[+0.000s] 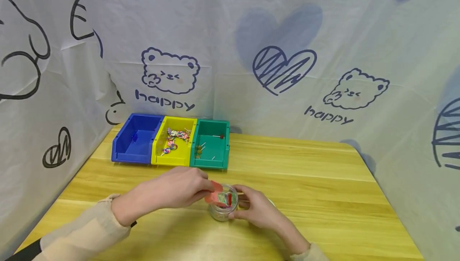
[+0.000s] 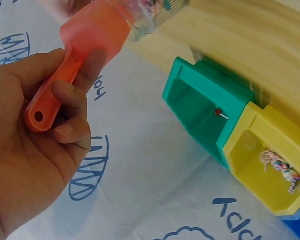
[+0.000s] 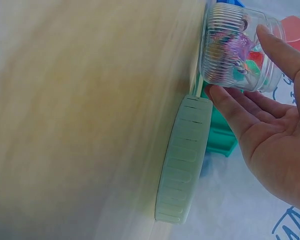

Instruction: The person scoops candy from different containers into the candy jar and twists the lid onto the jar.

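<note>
My left hand point(image 1: 183, 187) grips a coral-red plastic scoop point(image 1: 214, 196) by its handle; in the left wrist view, fingers and thumb wrap the scoop's handle point(image 2: 49, 102). The head of the scoop meets the mouth of a clear ribbed jar point(image 1: 220, 214). Holding that jar from its right side is my right hand point(image 1: 256, 207), thumb and fingers on opposite sides. Inside the jar point(image 3: 225, 47) are colourful wrapped candies point(image 3: 250, 55) in purple, red and green. The jar stands upright on the table.
A pale green lid point(image 3: 182, 165) lies behind the right hand. Beyond the jar stand joined bins: blue point(image 1: 131, 158), yellow point(image 1: 170, 160) with swirly lollipops point(image 1: 172, 146), and green point(image 1: 208, 163) with several small lollipops point(image 1: 199, 149). A printed cloth point(image 1: 230, 53) hangs behind the wooden table point(image 1: 305, 173).
</note>
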A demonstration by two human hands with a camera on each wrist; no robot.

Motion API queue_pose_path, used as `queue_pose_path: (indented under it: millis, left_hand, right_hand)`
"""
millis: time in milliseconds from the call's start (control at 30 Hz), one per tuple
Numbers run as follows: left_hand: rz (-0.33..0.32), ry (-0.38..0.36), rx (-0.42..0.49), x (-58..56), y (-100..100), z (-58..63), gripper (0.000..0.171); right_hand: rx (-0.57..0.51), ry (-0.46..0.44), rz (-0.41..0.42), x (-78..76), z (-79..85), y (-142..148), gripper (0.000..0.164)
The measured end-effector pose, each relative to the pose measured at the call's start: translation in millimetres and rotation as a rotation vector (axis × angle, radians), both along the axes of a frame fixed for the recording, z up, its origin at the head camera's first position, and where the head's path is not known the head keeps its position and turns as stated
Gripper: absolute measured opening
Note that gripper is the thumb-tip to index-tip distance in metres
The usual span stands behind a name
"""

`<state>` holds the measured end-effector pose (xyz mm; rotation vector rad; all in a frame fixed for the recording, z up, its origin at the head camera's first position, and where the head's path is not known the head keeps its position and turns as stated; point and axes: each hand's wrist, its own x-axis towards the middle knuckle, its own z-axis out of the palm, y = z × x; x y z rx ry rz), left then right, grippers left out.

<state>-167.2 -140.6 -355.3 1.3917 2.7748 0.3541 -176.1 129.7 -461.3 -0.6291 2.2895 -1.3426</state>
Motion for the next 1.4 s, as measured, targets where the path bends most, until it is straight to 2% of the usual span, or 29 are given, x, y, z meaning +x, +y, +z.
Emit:
queue_pose_path:
  millis: [133,233,300,467,533,700,767,833,1000,1233,1400]
  left_hand:
    - [-0.014,0.012,-0.047,-1.3,4.8,5.9,0.015]
    - [-0.031,0.017,-0.074,-0.9,8.4,10.7,0.007]
    - [-0.040,0.023,-0.092,-0.4,10.1,13.5,0.009]
    - [-0.035,0.042,-0.134,1.2,10.7,19.0,0.011]
    - [-0.025,0.028,-0.131,1.8,10.3,20.6,0.011]
    - [-0.015,-0.007,-0.068,2.4,8.0,23.7,0.016]
    - [-0.011,-0.004,-0.040,2.8,5.3,24.8,0.012]
    - [0.006,-0.018,-0.015,3.3,1.7,25.3,0.009]
    - [0.071,-0.044,0.043,3.7,-7.8,24.3,0.017]
    - [0.145,0.019,0.133,1.6,-17.8,13.7,0.015]
    - [0.237,0.056,0.233,-0.5,-21.1,3.4,0.017]
  right_hand:
    - [-0.003,-0.005,-0.004,0.0,0.8,-0.1,0.074]
    - [-0.006,-0.002,0.001,0.5,1.6,-0.3,0.073]
    - [-0.005,0.006,0.005,0.8,2.0,-0.2,0.073]
    - [0.006,0.018,0.010,0.8,2.4,-0.3,0.074]
    - [0.011,0.017,0.007,0.8,2.5,-0.4,0.074]
    - [0.013,0.018,0.003,0.2,2.2,-0.2,0.074]
    - [0.005,0.021,0.006,-0.1,1.8,-0.1,0.074]
    - [0.000,0.024,0.008,-0.1,1.4,0.0,0.074]
    - [0.007,0.010,-0.004,-0.6,0.6,0.0,0.077]
    - [0.020,0.011,-0.015,-0.7,-1.0,-0.2,0.079]
    - [0.021,0.007,-0.026,0.3,-1.7,-0.2,0.078]
